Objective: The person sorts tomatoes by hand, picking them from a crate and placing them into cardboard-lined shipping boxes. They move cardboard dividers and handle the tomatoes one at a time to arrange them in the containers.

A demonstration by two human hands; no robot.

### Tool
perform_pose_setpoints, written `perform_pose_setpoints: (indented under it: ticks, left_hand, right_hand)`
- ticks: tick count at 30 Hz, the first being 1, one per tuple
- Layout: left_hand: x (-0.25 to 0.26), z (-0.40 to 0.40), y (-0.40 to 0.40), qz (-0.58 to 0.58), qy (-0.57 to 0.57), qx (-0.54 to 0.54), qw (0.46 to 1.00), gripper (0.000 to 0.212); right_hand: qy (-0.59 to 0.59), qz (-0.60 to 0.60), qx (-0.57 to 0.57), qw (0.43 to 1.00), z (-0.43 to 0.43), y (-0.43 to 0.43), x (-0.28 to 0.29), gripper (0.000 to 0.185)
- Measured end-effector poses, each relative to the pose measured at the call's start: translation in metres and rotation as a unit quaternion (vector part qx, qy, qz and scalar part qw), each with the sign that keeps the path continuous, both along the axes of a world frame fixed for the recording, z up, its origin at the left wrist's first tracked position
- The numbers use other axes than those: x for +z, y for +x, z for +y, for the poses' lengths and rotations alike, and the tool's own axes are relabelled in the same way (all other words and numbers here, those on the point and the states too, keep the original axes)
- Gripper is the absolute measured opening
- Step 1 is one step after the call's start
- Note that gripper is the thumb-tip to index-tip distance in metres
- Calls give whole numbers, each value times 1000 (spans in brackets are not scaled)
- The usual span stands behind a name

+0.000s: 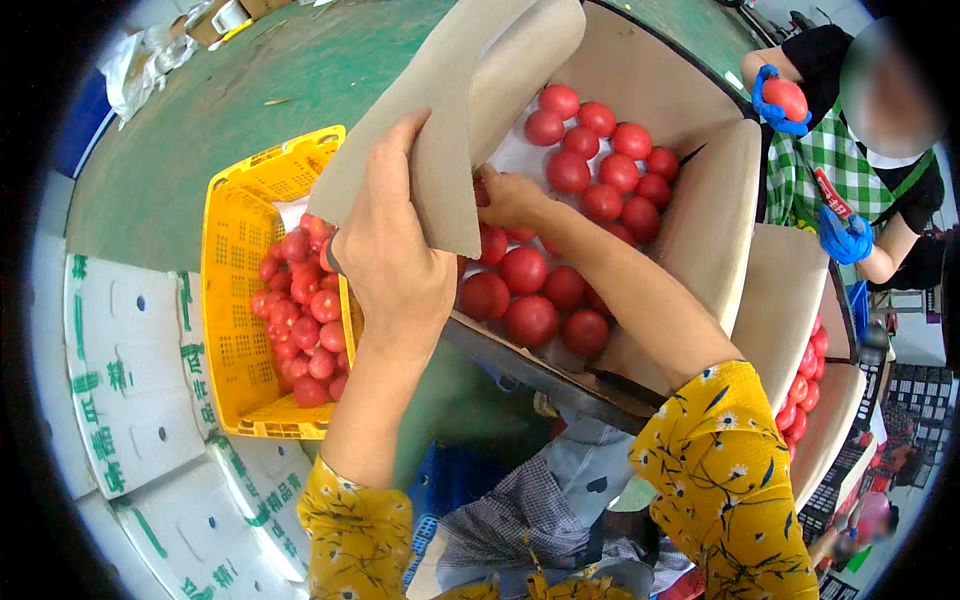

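My left hand (397, 247) grips a beige foam liner sheet (442, 172), its thumb lying along the bent flap. Inside the lined box (645, 60), my right hand (517, 199) reaches down at the left side among red tomatoes (523, 270). Part of a tomato shows by its fingertips, but the sheet covers their far side, so I cannot tell whether they hold it. Tomatoes lie in rows over white lining in the box. Left of it, and partly behind my left hand, a yellow perforated plastic crate (232, 300) holds a heap of smaller-looking tomatoes (304, 330).
White printed boxes (135, 375) are stacked at the lower left. Another lined box (780, 300) with tomatoes stands to the right. Across from it, a co-worker in blue gloves (847, 236) and a green checked apron holds a tomato (785, 100). Green floor (300, 82) lies beyond the crate.
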State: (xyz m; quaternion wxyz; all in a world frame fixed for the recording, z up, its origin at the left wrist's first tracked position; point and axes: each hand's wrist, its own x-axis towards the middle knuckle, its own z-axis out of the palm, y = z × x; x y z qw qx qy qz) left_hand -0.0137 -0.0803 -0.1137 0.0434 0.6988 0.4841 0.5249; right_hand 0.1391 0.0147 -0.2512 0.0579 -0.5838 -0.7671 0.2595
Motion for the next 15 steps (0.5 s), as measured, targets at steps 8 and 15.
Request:
perform_pose_setpoints:
  ticks: [8,15]
  left_hand:
    - [0,0,2,-12,5,0,1000,49]
    - [-1,4,1,-17,40,1,999,44]
  right_hand:
    - [72,59,0,996,3,17,-46,75]
    - [-36,-69,93,993,26,21,-68,79]
